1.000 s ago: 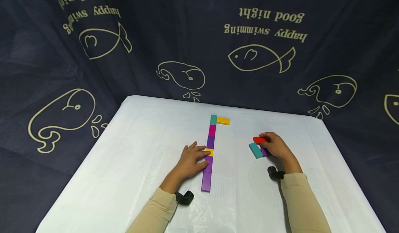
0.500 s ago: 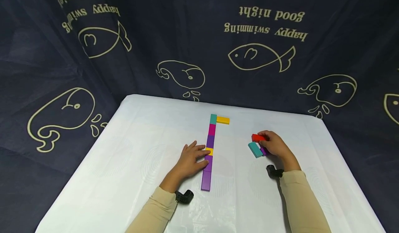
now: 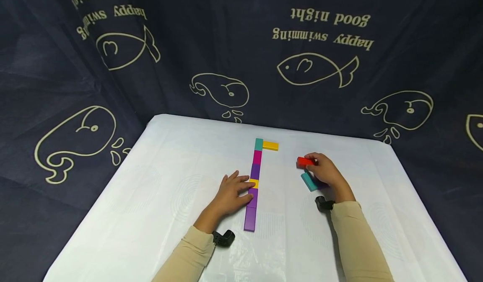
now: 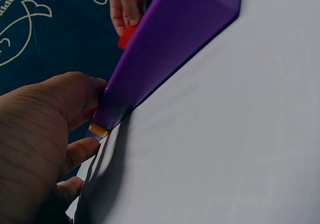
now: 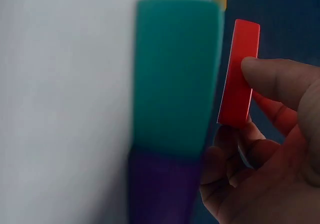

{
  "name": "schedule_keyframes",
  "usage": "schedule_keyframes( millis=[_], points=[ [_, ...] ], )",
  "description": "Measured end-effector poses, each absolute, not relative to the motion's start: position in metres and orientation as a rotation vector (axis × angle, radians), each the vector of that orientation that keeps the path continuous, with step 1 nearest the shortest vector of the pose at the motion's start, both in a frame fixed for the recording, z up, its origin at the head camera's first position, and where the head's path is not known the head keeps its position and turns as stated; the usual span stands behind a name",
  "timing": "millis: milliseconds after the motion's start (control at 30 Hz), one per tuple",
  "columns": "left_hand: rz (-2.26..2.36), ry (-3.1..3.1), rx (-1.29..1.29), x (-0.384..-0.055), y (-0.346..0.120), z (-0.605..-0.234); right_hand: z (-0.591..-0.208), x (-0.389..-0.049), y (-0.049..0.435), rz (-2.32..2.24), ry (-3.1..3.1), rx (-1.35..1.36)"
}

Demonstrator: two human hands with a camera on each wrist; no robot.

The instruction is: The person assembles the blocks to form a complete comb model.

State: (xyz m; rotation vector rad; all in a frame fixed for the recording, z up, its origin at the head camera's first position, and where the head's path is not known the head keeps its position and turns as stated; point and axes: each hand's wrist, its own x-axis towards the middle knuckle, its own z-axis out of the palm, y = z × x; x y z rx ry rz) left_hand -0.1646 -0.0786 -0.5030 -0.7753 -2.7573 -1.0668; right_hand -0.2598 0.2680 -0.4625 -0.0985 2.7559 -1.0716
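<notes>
A straight row of flat blocks runs away from me: a near purple block (image 3: 250,220), another purple block (image 3: 253,198), a yellow block (image 3: 254,184), a dark purple block (image 3: 255,172), a magenta block (image 3: 257,157) and a far teal block (image 3: 258,144). My left hand (image 3: 228,195) lies beside it, with fingertips on the yellow block and the purple one before it. Between thumb and fingers, my right hand (image 3: 327,174) pinches a red block (image 5: 240,74). Below that hand lie a loose teal block (image 3: 309,182) and a purple block (image 5: 162,191), largely hidden in the head view.
Another yellow block (image 3: 270,146) juts rightward from the row's far end. A white cloth covers the table (image 3: 151,198). Behind the table hangs a dark curtain (image 3: 241,30) printed with fish and whales. Each wrist wears a small black camera (image 3: 224,239).
My right hand has shifted left and slightly away from me, carrying the red block off from beside the loose teal and purple blocks. My left hand stays where it was.
</notes>
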Motion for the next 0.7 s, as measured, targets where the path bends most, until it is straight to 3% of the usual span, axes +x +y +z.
schedule_keyframes(
  millis=[700],
  points=[
    [-1.068,-2.756,-0.764,-0.165,-0.078,-0.505,-0.465,-0.274,0.198,-1.150,2.777,-0.170]
  ],
)
